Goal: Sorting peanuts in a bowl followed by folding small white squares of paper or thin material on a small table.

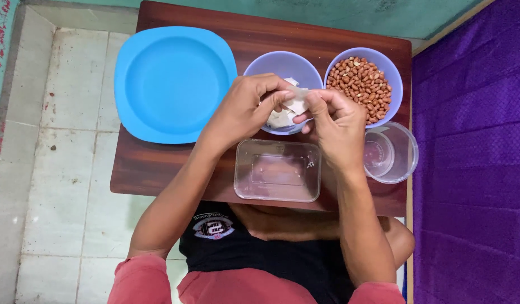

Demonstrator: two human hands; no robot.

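White, thin wrapper piece (296, 104) sits pinched between the closed fingers of the left hand (246, 110) and the right hand (336, 124), above the lilac bowl (279, 65) at the far middle of the wooden surface (158, 163). Pulled too hard, it could probably tear, or drop beside the clear tub (278, 170) just nearer.
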